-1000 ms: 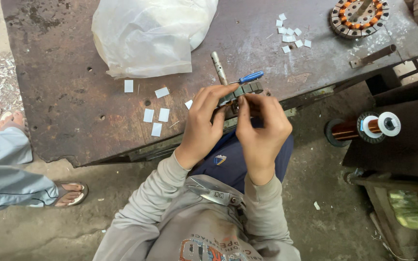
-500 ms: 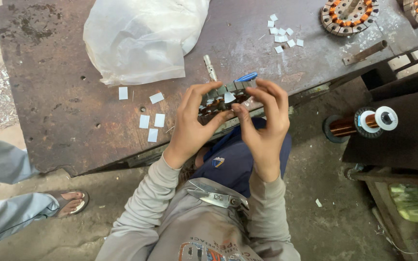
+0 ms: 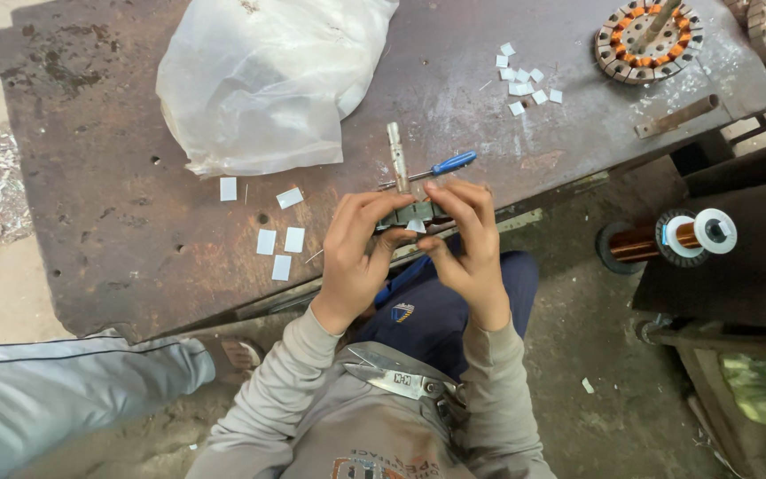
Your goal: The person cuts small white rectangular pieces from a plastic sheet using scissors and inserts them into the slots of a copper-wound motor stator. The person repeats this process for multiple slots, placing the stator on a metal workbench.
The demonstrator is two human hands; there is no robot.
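Observation:
My left hand [image 3: 358,257] and my right hand [image 3: 465,247] together hold a small grey metal core [image 3: 411,214] at the near edge of a rusty metal table [image 3: 135,222]. My right fingers pinch a small white paper slip [image 3: 416,226] against the core. A blue-handled screwdriver [image 3: 441,166] and a short metal rod [image 3: 396,153] lie on the table just beyond my hands. A few white paper slips [image 3: 278,241] lie to the left of my left hand. Metal scissors [image 3: 396,380] rest in my lap.
A crumpled clear plastic bag [image 3: 259,75] sits at the table's back. A wound stator with copper coils [image 3: 649,37] and more white slips [image 3: 523,78] lie at the back right. A copper wire spool [image 3: 667,238] stands to the right. Another person's trouser leg [image 3: 55,399] is at lower left.
My hands have drawn the core slightly towards me, off the screwdriver, which now lies uncovered on the table. The right fingers have shifted on the paper slip.

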